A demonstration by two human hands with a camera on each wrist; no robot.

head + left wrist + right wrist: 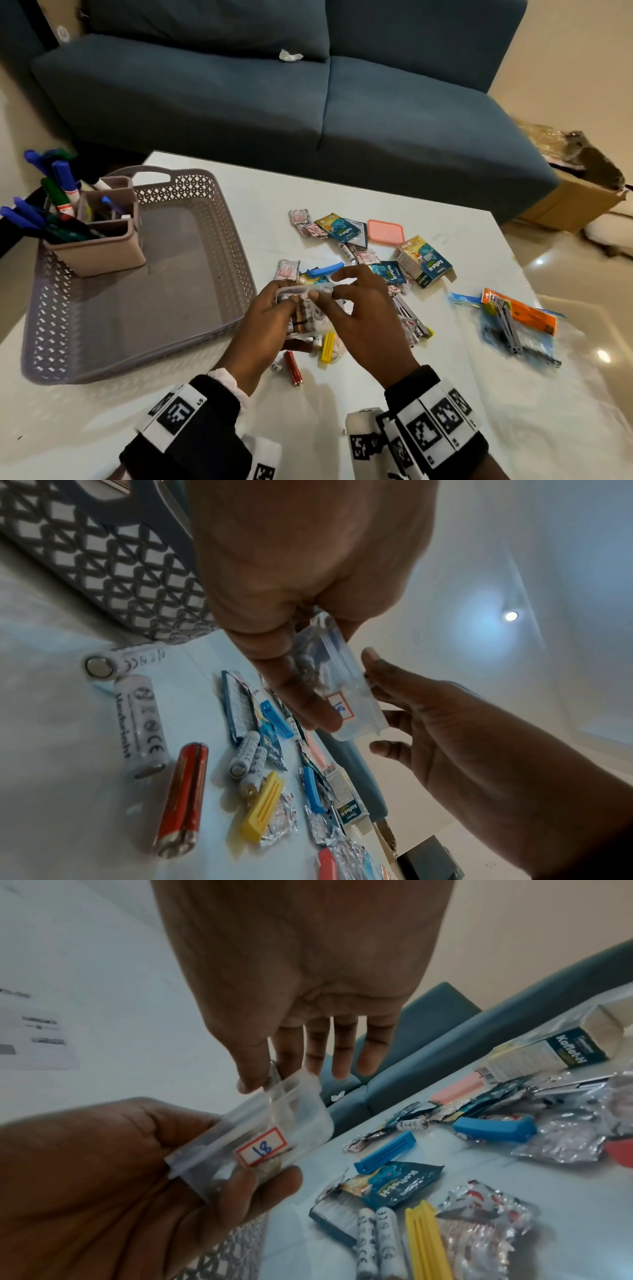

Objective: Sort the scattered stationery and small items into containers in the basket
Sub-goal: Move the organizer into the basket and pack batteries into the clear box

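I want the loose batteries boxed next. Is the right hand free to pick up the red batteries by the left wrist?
Probably not yet: the right hand pinches the clear box rim, though nothing covers the red batteries.

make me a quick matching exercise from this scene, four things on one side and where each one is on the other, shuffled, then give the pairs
Things:
1. marker pens
2. clear box
3. pink lid
4. red batteries

Places:
a. flat on the table past the sachets
b. held in the left hand
c. on the table near the left wrist
d. upright in the organiser in the basket

Pairs: 1-d, 2-b, 3-a, 4-c
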